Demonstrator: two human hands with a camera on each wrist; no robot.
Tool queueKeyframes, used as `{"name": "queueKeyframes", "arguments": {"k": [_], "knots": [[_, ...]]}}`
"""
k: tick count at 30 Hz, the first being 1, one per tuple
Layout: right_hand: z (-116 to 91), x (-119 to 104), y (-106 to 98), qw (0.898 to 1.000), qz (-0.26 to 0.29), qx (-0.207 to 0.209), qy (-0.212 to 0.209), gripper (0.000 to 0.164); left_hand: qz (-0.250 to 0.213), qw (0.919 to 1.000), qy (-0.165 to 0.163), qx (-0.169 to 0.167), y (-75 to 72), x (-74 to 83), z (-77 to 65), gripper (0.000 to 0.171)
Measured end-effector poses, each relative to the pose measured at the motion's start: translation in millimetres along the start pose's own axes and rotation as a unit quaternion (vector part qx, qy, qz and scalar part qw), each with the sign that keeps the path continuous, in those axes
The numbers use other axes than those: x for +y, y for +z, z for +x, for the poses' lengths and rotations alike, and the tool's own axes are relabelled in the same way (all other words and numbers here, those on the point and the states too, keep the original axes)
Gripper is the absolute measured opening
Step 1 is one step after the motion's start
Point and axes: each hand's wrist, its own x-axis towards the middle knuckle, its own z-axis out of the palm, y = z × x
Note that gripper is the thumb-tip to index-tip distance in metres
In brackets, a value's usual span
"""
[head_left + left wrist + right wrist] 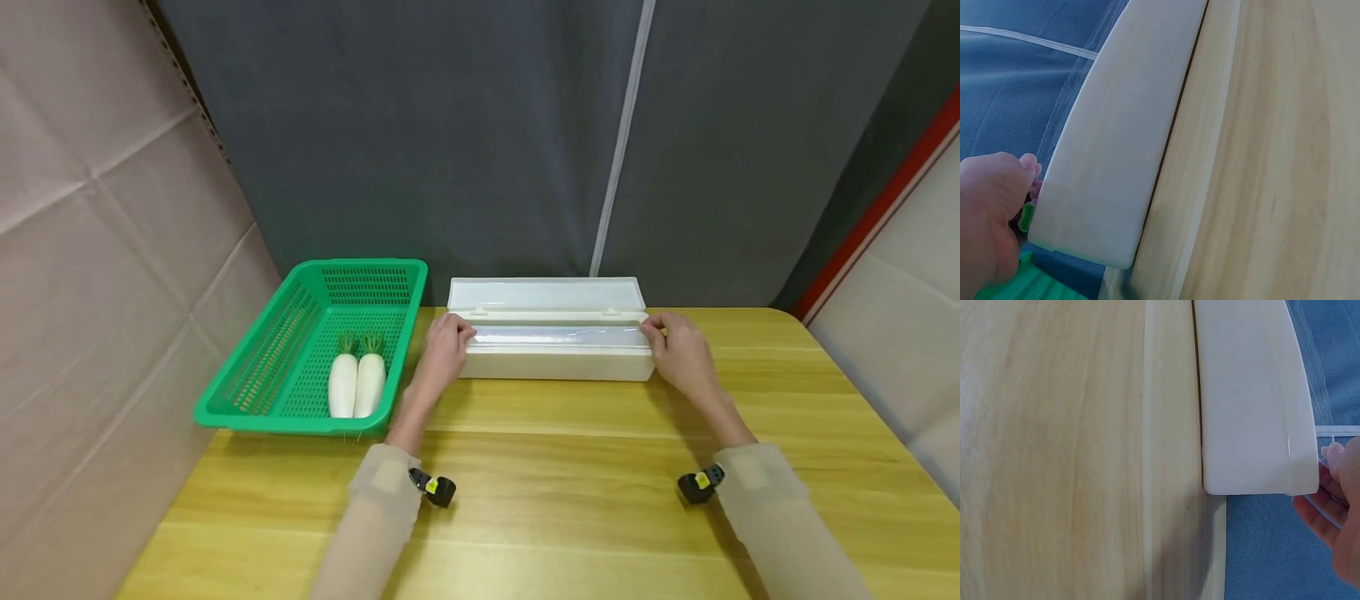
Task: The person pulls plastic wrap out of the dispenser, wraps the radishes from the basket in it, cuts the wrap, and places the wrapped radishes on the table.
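Bright, even light lays soft shadows on the table (562, 483); wrist views look paler.

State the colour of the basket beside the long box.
The basket is green, clearest in the head view.

- I view left arm (378, 502) and right arm (772, 504) extended from near to far, sleeved, bare at the wrists.
- Left hand (444, 348): thumb and fingers pinched.
- Right hand (682, 353): pinched likewise, lower fingers bent.

Right grip (1349, 528) pinches clear film (1315, 369) at end of white box (1257, 406); wooden table (1072, 450) alongside, bluish cloth (1269, 550) beyond.
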Motion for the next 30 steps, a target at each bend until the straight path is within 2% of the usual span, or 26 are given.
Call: {"name": "queueKeyframes", "arguments": {"k": [4,13,17,22,24,30], "knots": [[0.0,0.7,0.5,1.0,0.002,0.0,0.001,0.011,0.008,0.9998,0.006,0.02,0.8,1.7,3.2,0.013],[2.2,-1.2,2.1,1.0,0.009,0.007,0.0,0.01,0.04,0.9988,-0.003,0.029,-1.5,1.0,10.8,0.012],[4.6,-3.1,3.6,0.999,0.03,0.021,0.009,0.011,0.063,0.9972,-0.021,0.035,-2.9,3.8,12.9,0.013],[7.1,-4.4,6.9,0.997,0.068,0.04,0.023,0.01,0.087,0.9944,-0.023,0.054,-3.3,6.3,16.8,0.014],[8.1,-4.1,8.2,0.995,0.088,0.042,0.029,0.01,0.086,0.9943,-0.027,0.057,-3.5,7.1,18.6,0.014],[12.1,-3.8,9.1,0.991,0.117,0.041,0.053,0.009,0.041,0.9959,-0.076,0.028,-4.2,12.2,25.8,0.013]]}}
